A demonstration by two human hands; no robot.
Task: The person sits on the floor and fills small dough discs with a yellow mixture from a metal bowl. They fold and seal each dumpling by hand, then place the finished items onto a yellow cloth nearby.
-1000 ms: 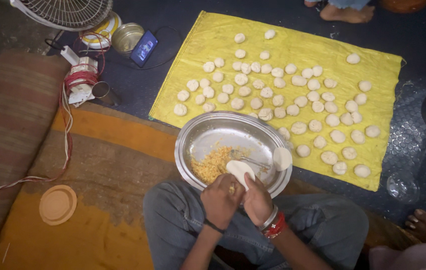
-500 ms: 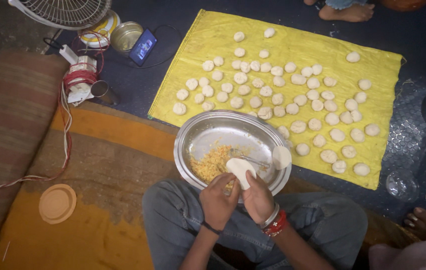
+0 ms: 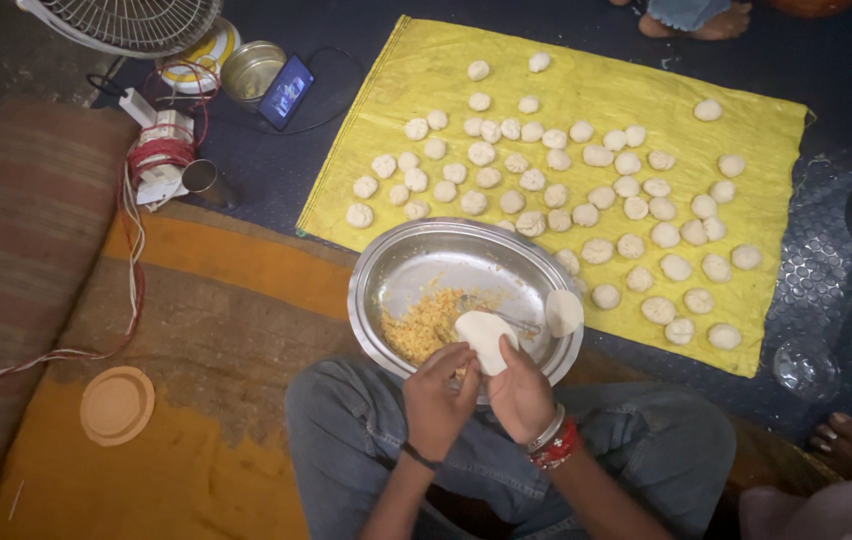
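A: What takes up most of the floor?

B: The yellow sheet, spread far and to the right. Rows of finished dough balls cover much of it, so a good part of the work looks done, though bare patches remain along its far edge.

A: And nearer?

B: A steel basin rests against the person's knees. A heap of yellow crumbly filling lies in its left half, so plenty seems left to use. One flat dough piece leans on its right rim, waiting.

A: The hands?

B: The left hand and right hand meet over the basin's near edge, fingers curled around a dough disc, both holding it between them. I judge this piece unfinished.
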